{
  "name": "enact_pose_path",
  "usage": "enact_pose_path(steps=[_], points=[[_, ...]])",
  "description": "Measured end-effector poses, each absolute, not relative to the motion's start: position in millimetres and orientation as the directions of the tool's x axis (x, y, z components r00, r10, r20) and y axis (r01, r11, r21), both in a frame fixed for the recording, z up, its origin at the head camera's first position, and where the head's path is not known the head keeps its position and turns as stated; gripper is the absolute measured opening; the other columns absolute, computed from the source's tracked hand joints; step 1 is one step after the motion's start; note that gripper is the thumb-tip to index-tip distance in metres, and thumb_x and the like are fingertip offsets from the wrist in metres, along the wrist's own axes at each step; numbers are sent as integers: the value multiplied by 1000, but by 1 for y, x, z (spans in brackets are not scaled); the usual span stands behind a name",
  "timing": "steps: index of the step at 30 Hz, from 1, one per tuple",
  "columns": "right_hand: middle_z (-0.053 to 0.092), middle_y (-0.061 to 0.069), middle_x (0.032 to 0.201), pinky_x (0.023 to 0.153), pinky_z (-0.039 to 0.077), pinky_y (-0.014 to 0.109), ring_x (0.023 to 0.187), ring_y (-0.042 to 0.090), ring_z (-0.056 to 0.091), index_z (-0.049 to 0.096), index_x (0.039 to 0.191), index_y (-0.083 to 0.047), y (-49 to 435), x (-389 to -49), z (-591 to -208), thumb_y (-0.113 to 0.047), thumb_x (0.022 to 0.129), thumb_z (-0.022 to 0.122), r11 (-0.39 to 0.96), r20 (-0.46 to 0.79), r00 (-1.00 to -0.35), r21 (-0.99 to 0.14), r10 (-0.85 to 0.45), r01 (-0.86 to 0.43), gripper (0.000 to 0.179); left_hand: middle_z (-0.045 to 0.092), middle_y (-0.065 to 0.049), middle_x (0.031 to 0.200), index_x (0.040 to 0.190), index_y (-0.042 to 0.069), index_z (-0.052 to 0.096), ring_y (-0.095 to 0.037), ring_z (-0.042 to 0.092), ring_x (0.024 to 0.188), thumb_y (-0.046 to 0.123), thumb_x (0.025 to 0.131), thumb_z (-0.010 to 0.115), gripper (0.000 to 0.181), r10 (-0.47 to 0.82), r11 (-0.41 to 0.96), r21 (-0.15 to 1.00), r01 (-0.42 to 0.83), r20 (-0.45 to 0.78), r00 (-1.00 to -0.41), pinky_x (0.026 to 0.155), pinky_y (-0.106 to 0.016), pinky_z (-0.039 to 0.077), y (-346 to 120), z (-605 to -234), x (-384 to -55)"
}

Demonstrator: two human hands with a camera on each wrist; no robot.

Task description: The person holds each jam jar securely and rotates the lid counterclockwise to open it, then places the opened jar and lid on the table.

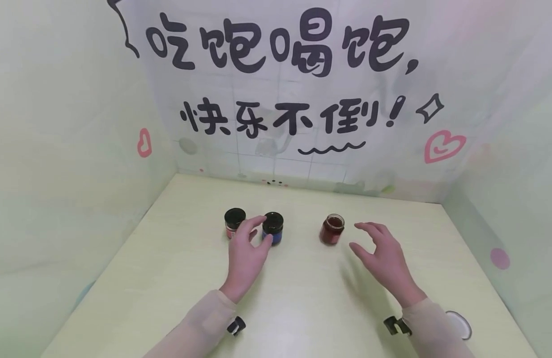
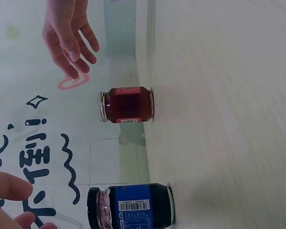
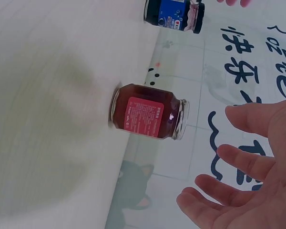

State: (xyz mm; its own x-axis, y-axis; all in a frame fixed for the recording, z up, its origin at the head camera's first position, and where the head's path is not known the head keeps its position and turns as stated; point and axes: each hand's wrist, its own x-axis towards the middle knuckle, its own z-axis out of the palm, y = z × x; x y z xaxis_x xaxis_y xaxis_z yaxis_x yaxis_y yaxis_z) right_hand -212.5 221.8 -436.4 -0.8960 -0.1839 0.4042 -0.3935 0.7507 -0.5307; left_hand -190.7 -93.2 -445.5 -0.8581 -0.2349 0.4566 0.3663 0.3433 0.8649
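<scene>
My left hand (image 1: 248,256) hovers by a jar with a blue label and black lid (image 1: 276,227), fingers loosely bent. In the left wrist view its fingertips are apart from that blue-labelled jar (image 2: 133,206). Just left stands another black-lidded jar (image 1: 233,217) with a reddish label, partly hidden by the hand. A lidless glass jar (image 1: 331,231) of dark red contents, with a red label (image 3: 144,117), stands upright to the right. Beside it my right hand (image 1: 385,261) is held in the air, fingers spread and holding nothing.
The pale table (image 1: 303,298) meets a printed back wall cloth (image 1: 258,164) and cloth side walls. A white disc with a dark rim (image 1: 459,325) lies at the right, partly behind my right sleeve. Dark clips (image 1: 236,326) show at both wrists.
</scene>
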Motion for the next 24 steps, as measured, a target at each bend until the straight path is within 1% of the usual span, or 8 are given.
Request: enact_pose_path(steps=[7, 14, 19, 24], points=[[57, 13, 132, 91, 48, 55, 118, 35, 57, 63, 131, -11, 214, -219, -431, -21, 90, 77, 741, 408, -891, -532, -200, -410, 45, 60, -13, 128, 130, 0, 61, -30, 56, 122, -1, 82, 79, 51, -246, 362, 875, 322, 423, -872, 100, -44, 49, -97, -453, -196], [57, 11, 132, 89, 48, 54, 120, 33, 56, 63, 132, -11, 203, -224, -425, -23, 89, 78, 725, 409, -886, -540, -218, -428, 47, 57, -21, 132, 136, 0, 54, -38, 55, 125, 0, 81, 79, 60, -232, 333, 906, 260, 346, -909, 101, -49, 48, -102, -462, -206], [57, 8, 131, 94, 47, 52, 121, 30, 56, 64, 131, -12, 194, -227, -420, -25, 87, 81, 712, 415, -882, -549, -223, -438, 49, 54, -26, 135, 140, -1, 49, -41, 54, 126, -2, 80, 79, 67, -216, 311, 927, 209, 283, -934, 103, -51, 46, -104, -468, -215], [58, 8, 132, 90, 50, 50, 118, 30, 58, 64, 131, -14, 186, -230, -416, -25, 89, 79, 691, 420, -878, -564, -230, -451, 46, 52, -27, 136, 142, 1, 47, -42, 53, 126, -2, 78, 80, 72, -217, 297, 942, 156, 226, -950, 104, -51, 45, -104, -470, -220]])
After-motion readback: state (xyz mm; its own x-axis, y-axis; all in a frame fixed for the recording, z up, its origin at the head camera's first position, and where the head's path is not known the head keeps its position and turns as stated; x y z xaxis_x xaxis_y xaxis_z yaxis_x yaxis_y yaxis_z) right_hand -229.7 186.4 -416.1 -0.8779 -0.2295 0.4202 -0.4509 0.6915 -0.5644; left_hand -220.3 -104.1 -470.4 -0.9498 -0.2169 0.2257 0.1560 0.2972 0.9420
